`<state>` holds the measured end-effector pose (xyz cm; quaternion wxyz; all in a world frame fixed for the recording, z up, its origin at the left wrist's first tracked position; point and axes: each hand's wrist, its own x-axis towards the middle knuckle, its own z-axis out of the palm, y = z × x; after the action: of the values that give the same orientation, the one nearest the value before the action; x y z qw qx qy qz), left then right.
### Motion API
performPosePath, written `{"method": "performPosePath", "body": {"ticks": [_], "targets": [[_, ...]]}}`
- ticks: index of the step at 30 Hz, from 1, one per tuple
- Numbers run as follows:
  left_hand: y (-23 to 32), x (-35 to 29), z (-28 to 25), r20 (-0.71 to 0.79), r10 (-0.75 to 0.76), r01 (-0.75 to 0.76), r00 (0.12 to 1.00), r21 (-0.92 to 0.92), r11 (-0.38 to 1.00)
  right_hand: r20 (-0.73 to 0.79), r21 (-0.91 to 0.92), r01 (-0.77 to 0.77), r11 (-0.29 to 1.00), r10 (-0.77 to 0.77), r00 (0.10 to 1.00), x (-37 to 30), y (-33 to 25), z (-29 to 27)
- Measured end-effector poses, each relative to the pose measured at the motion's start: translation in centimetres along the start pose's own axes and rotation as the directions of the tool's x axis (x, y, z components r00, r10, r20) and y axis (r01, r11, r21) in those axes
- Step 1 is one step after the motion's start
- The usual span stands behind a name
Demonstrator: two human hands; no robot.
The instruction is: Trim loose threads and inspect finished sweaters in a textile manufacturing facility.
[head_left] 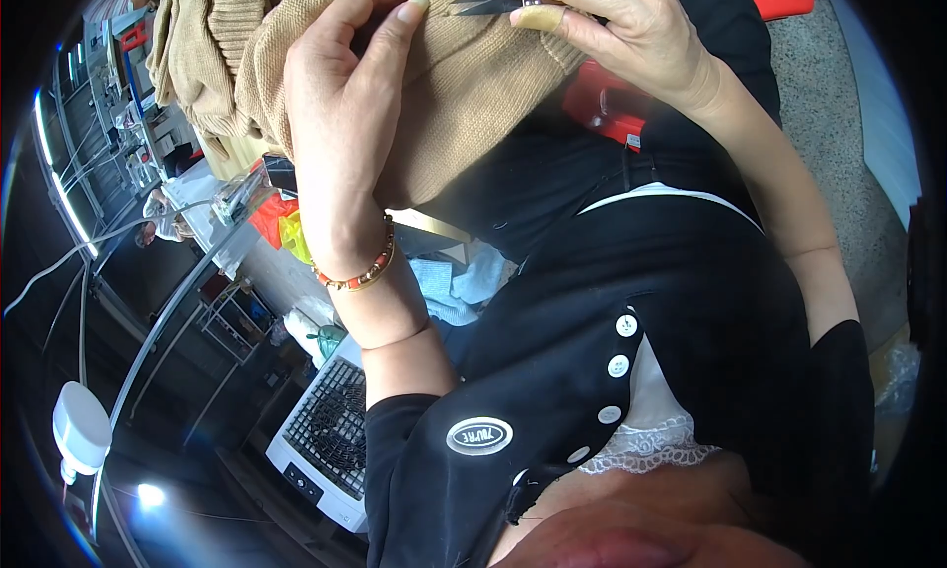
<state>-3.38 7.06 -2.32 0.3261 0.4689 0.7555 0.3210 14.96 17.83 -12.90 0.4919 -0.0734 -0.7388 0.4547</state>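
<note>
A tan knitted garment with ribbed parts lies over my lap. My left hand is on it, thumb and fingers closed on the knit near the upper edge of the view. The fingertips are partly cut off there, so any thread between them cannot be made out. In my right hand is a small pair of dark thread snips, its pointed blades turned left over the knit, close to my left fingertips. Yellowish tape wraps my right thumb. A beaded bracelet circles my left wrist.
More tan knitwear is heaped at the upper left. A red seat surface shows beside my lap. Left of me are a grey-white air cooler, bags and a lamp. Blue cloth lies below the knit; another person is farther off.
</note>
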Motion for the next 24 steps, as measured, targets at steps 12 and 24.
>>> {"method": "performPosePath", "body": {"ticks": [12, 24], "targets": [[-0.4, 0.0, 0.0, -0.039, 0.001, -0.001, 0.999, -0.020, 1.000, 0.012, -0.088, 0.005, 0.996, -0.004, 1.000, 0.2, 0.9, 0.8], [-0.7, 0.1, -0.2, -0.057, 0.053, -0.053, 0.997, 0.009, 0.999, 0.044, -0.257, 0.053, 0.965, -0.043, 0.998, 0.4, -0.3, -0.4]]}}
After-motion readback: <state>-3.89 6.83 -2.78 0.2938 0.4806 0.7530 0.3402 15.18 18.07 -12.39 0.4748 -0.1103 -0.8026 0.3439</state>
